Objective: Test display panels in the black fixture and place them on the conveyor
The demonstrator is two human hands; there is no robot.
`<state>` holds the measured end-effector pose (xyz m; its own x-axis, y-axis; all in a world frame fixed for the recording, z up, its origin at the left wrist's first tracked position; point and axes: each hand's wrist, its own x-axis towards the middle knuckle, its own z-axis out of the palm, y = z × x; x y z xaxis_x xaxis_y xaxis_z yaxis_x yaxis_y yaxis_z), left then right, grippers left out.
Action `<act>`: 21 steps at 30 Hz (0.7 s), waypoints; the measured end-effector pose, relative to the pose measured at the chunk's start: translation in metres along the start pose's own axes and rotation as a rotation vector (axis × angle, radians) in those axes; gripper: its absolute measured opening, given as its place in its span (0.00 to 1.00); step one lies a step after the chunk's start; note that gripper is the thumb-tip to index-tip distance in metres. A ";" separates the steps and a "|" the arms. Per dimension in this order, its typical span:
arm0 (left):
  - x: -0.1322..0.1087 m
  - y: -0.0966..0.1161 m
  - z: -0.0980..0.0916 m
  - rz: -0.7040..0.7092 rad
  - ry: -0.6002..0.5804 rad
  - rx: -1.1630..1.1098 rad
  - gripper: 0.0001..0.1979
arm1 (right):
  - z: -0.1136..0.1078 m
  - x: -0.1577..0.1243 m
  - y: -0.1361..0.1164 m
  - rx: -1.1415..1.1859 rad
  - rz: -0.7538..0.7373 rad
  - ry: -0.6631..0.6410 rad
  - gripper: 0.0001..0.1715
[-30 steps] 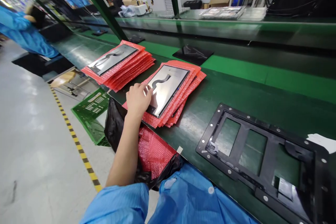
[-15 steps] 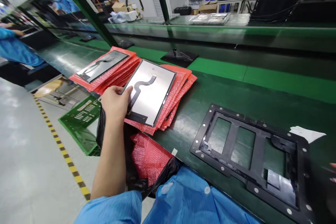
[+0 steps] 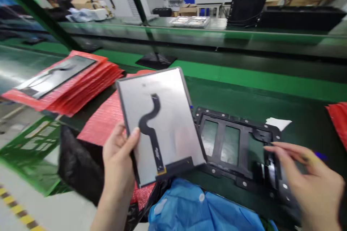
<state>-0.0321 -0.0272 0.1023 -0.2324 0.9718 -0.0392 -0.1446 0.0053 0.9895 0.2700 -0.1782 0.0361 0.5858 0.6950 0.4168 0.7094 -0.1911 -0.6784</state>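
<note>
Above the green bench (image 3: 271, 97), the display panel (image 3: 173, 126) is tilted in the left hand (image 3: 119, 157), thumb on its silvery face. Right hand (image 3: 309, 177): fingertips nearly together by the black frame (image 3: 219, 140); grip cannot be told. Panel likely light, stiff, crackable; hold by edges, clear of ribbon cable (image 3: 153, 140).

The person wears a bright blue smock (image 3: 214, 214) of creased, thin cloth, with a round white button (image 3: 201, 197) and a paler oval patch (image 3: 160, 206); left hand (image 3: 120, 155) and right hand (image 3: 311, 177) are bare.
</note>
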 end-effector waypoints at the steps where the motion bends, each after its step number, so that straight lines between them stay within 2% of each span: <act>1: -0.006 -0.010 0.011 -0.063 -0.085 -0.018 0.21 | 0.006 0.003 -0.016 0.027 -0.097 -0.038 0.09; 4: -0.016 -0.030 0.035 -0.188 -0.326 -0.052 0.22 | 0.022 0.011 -0.042 0.120 -0.229 -0.128 0.07; 8: -0.025 -0.036 0.054 -0.240 -0.489 -0.073 0.20 | 0.034 0.018 -0.044 0.077 -0.288 -0.068 0.08; 12: -0.030 -0.032 0.059 -0.258 -0.554 -0.051 0.19 | 0.034 0.021 -0.037 0.033 -0.277 -0.041 0.06; 16: -0.031 -0.033 0.061 -0.260 -0.580 0.007 0.20 | 0.032 0.028 -0.035 0.020 -0.168 -0.137 0.06; 19: -0.029 -0.034 0.066 -0.238 -0.579 0.042 0.21 | 0.031 0.030 -0.032 0.129 -0.095 -0.220 0.07; 21: -0.027 -0.033 0.070 -0.216 -0.529 0.034 0.20 | 0.026 0.029 -0.024 0.258 -0.026 -0.223 0.07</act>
<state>0.0463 -0.0370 0.0809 0.3133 0.9335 -0.1745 -0.1021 0.2159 0.9711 0.2595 -0.1353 0.0490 0.4484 0.8373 0.3128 0.5840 -0.0095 -0.8117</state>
